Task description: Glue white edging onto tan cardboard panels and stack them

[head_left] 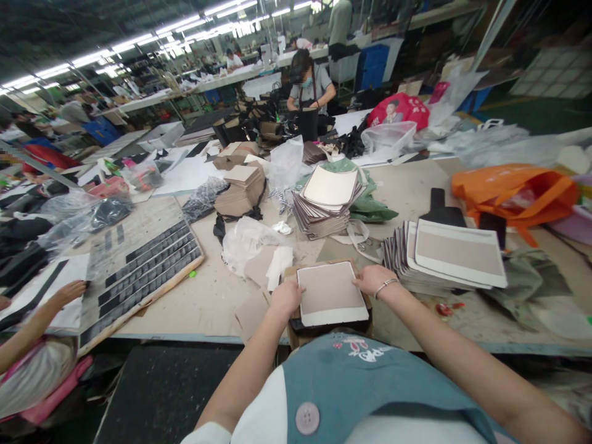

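Note:
A flat beige panel with a white strip along its near edge lies in front of me, over a brown box-like support at the table's edge. My left hand pinches the panel's left side. On the opposite side, my right hand, with a bracelet at the wrist, grips near the upper right corner. To the right, a fanned stack of similar panels rests on the table. Another stack of pale, dark-edged panels stands just beyond my hands.
Left of me lies a board with rows of dark strips, and a co-worker's hand is beside it. Plastic bags, a stack of brown pieces and an orange bag lie around. Another person sits across the table.

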`<state>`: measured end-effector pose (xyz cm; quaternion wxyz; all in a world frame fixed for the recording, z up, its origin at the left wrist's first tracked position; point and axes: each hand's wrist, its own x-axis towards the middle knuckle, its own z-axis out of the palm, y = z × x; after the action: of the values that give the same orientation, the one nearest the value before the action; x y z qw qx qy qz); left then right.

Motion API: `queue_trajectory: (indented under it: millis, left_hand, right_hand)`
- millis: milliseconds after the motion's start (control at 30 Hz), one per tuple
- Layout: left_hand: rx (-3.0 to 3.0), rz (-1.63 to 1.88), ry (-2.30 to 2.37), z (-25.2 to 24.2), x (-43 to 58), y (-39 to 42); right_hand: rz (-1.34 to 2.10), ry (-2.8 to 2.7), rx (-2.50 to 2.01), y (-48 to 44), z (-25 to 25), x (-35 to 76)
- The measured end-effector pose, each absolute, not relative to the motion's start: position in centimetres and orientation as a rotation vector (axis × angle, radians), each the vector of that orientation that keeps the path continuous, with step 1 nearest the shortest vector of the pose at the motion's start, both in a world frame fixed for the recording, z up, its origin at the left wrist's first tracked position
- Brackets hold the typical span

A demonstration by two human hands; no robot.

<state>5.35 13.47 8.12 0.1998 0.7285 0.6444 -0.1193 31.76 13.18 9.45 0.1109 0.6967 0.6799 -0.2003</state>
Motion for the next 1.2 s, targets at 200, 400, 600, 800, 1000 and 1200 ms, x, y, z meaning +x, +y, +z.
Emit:
queue_trajectory:
  millis: [200, 400, 600, 800, 1000, 1200]
  left_hand:
    - [2.021, -0.329, 1.794, 8.5, 5.1, 13.4]
    - [2.024, -0.353, 1.783, 8.4, 5.0, 13.5]
    - [2.014, -0.357, 1.789, 8.1, 4.9, 13.3]
    - [2.01, -0.304, 1.854, 8.6, 5.3, 12.6]
    - [2.42, 0.228, 1.87, 5.9, 4.9, 9.9]
    - [2.799, 0.264, 1.767, 0.0, 6.8, 8.5]
  right_hand:
    - [-0.482, 2.36, 2.009, 10.6, 9.9, 27.5]
    - [-0.5, 3.036, 1.351, 10.1, 6.1, 22.0]
    - [-0.317, 2.84, 1.627, 10.1, 4.0, 26.2]
    - [-0.272, 2.613, 1.898, 9.3, 4.7, 29.6]
    - [-0.516, 2.591, 1.918, 9.4, 5.1, 29.2]
    - [-0.656, 2.647, 1.948, 9.5, 3.4, 29.4]
